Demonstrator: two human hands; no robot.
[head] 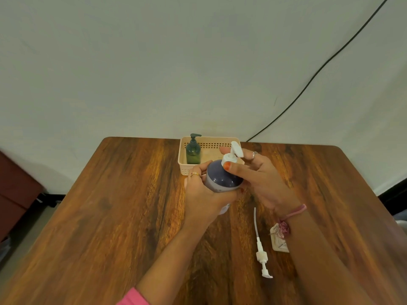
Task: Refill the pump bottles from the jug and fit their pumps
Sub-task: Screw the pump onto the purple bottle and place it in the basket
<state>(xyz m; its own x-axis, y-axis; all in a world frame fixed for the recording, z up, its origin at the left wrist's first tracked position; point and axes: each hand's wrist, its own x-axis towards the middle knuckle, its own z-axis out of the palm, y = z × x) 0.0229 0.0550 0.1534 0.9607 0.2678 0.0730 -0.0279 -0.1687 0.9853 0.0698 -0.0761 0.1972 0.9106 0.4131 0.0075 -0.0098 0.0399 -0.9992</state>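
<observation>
Two hands on a purple bottle (221, 178)
Left hand (203, 192) grips its body; right hand (259, 179) pinches the white pump (233, 154) collar.

I sit at a wooden table (114, 216) with dark, streaked grain and rounded far corners, its far edge set against a plain pale wall (154, 62). A black cable (319, 71) runs down the wall diagonally from upper right to the table's back edge. At left stands a reddish-brown cabinet (15, 190) on a greyish floor (33, 230). Light is even and soft.
</observation>
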